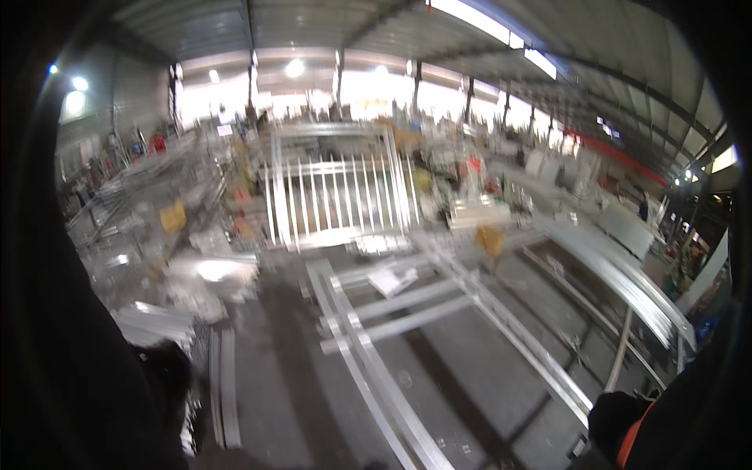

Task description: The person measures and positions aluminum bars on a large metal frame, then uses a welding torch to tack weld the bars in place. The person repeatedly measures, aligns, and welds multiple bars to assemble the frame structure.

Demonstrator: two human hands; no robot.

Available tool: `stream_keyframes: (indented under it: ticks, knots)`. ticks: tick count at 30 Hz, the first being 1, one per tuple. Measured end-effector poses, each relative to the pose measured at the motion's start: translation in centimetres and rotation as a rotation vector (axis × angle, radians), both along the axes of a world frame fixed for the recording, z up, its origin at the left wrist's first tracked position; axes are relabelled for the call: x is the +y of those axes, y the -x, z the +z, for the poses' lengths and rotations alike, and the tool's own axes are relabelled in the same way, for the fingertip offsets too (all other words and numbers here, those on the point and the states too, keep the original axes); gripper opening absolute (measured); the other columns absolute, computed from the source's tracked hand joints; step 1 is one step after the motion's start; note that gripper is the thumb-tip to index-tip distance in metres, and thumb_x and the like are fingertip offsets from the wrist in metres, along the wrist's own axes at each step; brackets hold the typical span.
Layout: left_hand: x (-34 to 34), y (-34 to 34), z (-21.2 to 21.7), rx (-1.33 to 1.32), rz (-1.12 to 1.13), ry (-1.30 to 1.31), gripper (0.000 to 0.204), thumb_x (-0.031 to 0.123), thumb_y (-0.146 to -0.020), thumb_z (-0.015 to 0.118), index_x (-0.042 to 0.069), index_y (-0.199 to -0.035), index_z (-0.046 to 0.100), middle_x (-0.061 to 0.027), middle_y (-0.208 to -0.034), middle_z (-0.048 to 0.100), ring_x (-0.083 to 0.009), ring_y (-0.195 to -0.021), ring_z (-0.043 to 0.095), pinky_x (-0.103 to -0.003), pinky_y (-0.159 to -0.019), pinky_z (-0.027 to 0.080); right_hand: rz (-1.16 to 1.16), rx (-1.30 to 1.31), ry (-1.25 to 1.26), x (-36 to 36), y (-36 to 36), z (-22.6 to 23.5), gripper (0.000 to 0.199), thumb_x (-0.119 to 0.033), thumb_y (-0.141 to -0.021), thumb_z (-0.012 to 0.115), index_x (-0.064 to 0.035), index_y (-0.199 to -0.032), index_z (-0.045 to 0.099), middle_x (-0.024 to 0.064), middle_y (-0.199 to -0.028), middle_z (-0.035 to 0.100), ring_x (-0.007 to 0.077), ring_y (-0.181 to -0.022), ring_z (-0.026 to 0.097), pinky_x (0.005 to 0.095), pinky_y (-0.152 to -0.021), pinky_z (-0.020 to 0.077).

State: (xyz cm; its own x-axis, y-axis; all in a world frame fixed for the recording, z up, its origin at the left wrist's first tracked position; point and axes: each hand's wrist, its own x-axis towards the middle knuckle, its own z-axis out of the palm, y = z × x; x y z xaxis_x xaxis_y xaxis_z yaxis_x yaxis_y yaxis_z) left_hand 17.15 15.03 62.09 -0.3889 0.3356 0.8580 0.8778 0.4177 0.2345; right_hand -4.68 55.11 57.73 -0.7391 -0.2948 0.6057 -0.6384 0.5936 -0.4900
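Note:
The picture is blurred by motion. A long silver metal frame (pixel 368 345) of two rails and several crossbars lies on the grey floor ahead of me. My right hand (pixel 619 419), in a dark glove with an orange-edged sleeve, sits at the lower right, close to the near end of the frame's right rail (pixel 548 368). My left hand (pixel 168 372), also dark-gloved, shows at the lower left beside a stack of silver profiles (pixel 157 321). The blur hides whether either hand grips anything.
A railing panel with vertical bars (pixel 337 196) stands behind the frame. A white sheet (pixel 392 280) lies on the crossbars and a yellow object (pixel 491 239) sits further back. Curved metal rails (pixel 627 290) run along the right. Two flat bars (pixel 223 392) lie at the left.

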Motion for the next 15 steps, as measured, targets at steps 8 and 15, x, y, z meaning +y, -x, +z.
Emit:
stream_keyframes:
  ticks: [8,15]
  knots:
    - [-3.5,12.1,-1.8,0.033,-0.005,0.0,0.038,0.027,-0.103,0.061,0.0,-0.13,0.062,-0.0082,-0.119,0.067,-0.0194,-0.108,0.063,-0.032,-0.095,0.052,0.1,0.006,-0.011,-6.6,7.1,0.1,0.059,-0.016,-0.086,0.077,0.0061,-0.136,0.055,0.0218,-0.129,0.064,0.0317,-0.116,0.066,0.0403,-0.099,0.053]
    - [-9.3,21.6,-8.5,0.037,0.081,-0.17,0.037,0.026,-0.102,0.063,0.001,-0.129,0.064,-0.0065,-0.119,0.068,-0.0181,-0.107,0.063,-0.032,-0.093,0.052,0.218,-0.109,0.102,-8.5,12.6,-4.8,0.059,-0.015,-0.082,0.081,0.005,-0.133,0.058,0.02,-0.126,0.066,0.0313,-0.114,0.067,0.04,-0.098,0.0536]
